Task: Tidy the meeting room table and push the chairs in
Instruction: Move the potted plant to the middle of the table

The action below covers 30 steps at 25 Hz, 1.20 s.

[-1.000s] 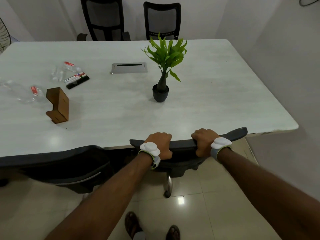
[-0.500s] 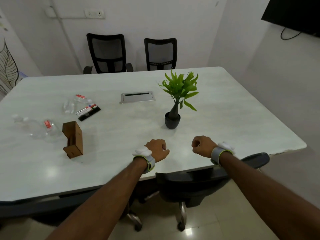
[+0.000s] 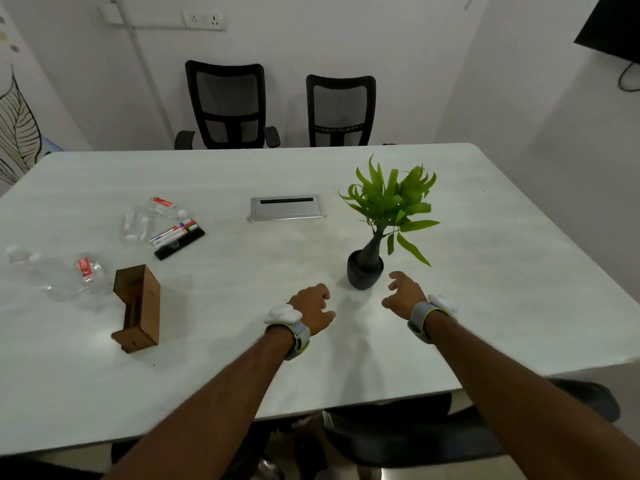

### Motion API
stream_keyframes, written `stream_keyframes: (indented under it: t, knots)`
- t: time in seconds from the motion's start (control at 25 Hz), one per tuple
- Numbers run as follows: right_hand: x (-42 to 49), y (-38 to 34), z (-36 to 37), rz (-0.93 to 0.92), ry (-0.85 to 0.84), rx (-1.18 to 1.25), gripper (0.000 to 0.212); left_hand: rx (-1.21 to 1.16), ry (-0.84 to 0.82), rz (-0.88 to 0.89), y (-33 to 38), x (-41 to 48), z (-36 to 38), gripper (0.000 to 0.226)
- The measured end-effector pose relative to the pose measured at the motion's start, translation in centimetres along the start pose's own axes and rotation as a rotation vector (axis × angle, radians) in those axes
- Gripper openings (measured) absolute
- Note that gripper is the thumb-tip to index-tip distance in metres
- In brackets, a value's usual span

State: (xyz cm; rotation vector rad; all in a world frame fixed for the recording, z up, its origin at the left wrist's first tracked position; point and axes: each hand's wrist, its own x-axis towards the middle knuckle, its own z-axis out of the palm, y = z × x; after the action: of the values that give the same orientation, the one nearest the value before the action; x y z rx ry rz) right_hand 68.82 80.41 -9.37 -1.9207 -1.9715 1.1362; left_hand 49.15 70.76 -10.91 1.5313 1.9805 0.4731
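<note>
Both hands hover above the pale rectangular desk (image 3: 485,289), empty — the left hand (image 3: 311,308) loosely curled, the right hand (image 3: 403,294) with fingers (image 3: 394,277) spread, just beside the small green plant in a black pot (image 3: 366,271). Left of the pot lie crumpled clear plastic bottles (image 3: 59,277); below the desk's near edge sits a black office chair (image 3: 433,434).

Both hands hover empty above the white tabletop (image 3: 502,271). The left hand (image 3: 311,308) has loosely curled fingers; the right hand (image 3: 403,294) is spread open just beside the black pot of a green plant (image 3: 365,275). Left of them stands a brown wooden holder (image 3: 138,308), with two clear plastic bottles (image 3: 59,275) (image 3: 149,216) and a marker set (image 3: 178,237) farther out. Two black chairs (image 3: 228,105) (image 3: 341,110) stand at the far edge; another chair (image 3: 415,431) sits under the near edge.
</note>
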Motion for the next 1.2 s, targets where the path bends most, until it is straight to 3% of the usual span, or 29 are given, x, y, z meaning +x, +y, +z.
stream_keyframes:
  t: [0.16,0.36,0.56,0.68,0.88,1.2]
  knots:
    - [8.7,1.5,1.4,0.125,-0.008,0.131,0.101,-0.04,-0.087,-0.065,0.3,7.4,1.7,0.056]
    - [14.5,-0.5,3.5,0.175,-0.031,0.205,0.069,-0.261,-0.153,-0.173,-0.9,15.6,4.0,0.079]
    - [19.0,-6.2,7.0,-0.041,-0.091,0.237,0.084,-0.371,-0.025,-0.236,-5.4,21.4,0.7,0.079]
    - [22.1,-10.3,9.2,-0.076,-0.174,0.311,0.06,-0.386,0.112,-0.288,-8.5,24.5,-1.9,0.076]
    - [26.7,-14.3,12.1,-0.212,-0.187,0.307,0.09,-0.403,0.202,-0.328,-12.2,28.4,-4.7,0.079]
    - [29.7,-14.6,13.3,-0.249,-0.173,0.296,0.091,-0.431,0.28,-0.288,-13.5,30.2,-5.1,0.078]
